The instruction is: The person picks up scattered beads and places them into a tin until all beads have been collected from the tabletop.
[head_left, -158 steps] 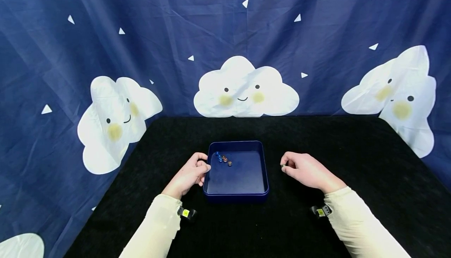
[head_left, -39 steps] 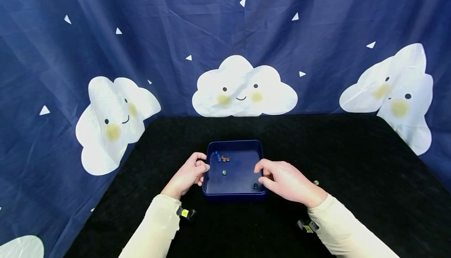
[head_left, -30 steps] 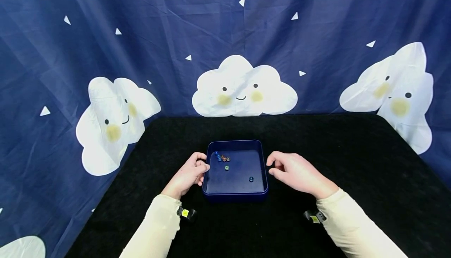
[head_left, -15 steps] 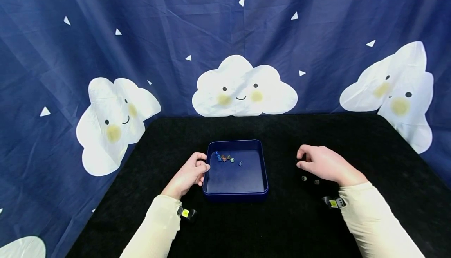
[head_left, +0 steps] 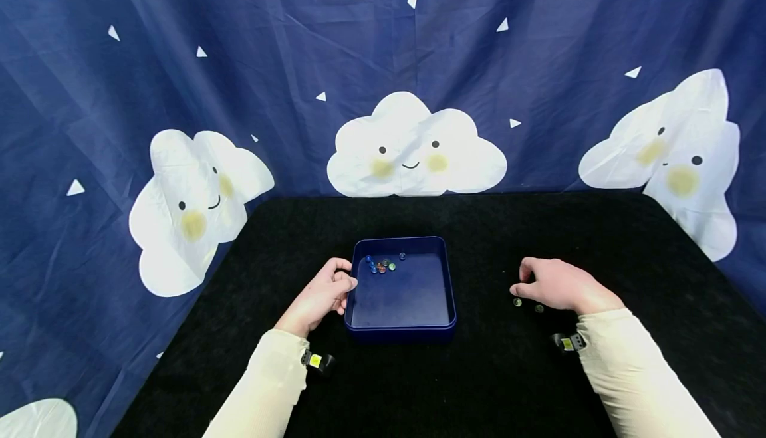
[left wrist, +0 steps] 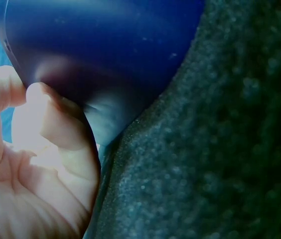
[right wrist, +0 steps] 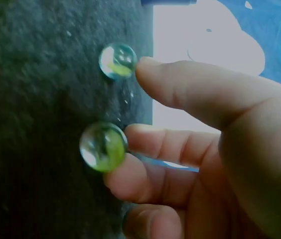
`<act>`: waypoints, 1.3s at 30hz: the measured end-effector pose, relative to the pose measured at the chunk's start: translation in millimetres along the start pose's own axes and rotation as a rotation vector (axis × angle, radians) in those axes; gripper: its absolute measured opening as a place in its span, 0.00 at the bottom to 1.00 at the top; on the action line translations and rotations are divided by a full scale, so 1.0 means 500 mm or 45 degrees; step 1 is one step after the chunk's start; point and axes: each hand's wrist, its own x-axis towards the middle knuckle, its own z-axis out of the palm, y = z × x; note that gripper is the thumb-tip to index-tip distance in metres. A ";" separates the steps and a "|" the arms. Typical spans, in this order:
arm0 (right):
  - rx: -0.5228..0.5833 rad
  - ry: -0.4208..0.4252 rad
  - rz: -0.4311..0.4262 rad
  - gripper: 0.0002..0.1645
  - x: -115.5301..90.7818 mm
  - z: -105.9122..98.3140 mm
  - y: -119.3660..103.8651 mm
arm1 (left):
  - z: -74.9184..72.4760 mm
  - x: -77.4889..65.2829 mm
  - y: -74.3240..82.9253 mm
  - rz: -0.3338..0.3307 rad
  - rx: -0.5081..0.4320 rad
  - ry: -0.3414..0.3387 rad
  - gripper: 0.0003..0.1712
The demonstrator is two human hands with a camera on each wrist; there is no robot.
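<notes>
My left hand (head_left: 319, 294) pinches the left rim of a dark blue square tray (head_left: 399, 333); the left wrist view shows the thumb and fingers at its wall. Several glass marbles, among them a blue marble (head_left: 368, 259) and an orange marble (head_left: 382, 269), cluster in the tray's back left. A clear marble (head_left: 402, 256) lies at the back wall. My right hand (head_left: 559, 284) is low over the black cloth, thumb apart from the fingers. Two clear marbles with yellow-green swirls lie beside it, one marble (right wrist: 118, 60) by the thumb tip, another marble (right wrist: 103, 147) overlapping the fingertips.
Black cloth (head_left: 239, 345) covers the table. Behind it hangs a blue curtain (head_left: 287, 39) with smiling white clouds. A small camera is strapped to each wrist.
My right hand has gone from over the tray out to the marbles at the right. A dark marble in the tray has rolled to the back wall, a green one to the cluster. Left hand unchanged.
</notes>
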 end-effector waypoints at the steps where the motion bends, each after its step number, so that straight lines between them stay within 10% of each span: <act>1: 0.001 -0.006 0.000 0.17 0.001 0.002 -0.002 | -0.001 0.000 0.000 -0.001 -0.001 0.001 0.25; 26: 0.137 -0.082 -0.286 0.12 0.003 0.009 -0.045 | 0.003 -0.003 0.006 -0.006 -0.005 0.004 0.25; 39: 0.268 0.051 -0.515 0.15 -0.006 0.005 -0.129 | 0.000 0.001 0.001 -0.021 -0.007 0.006 0.25</act>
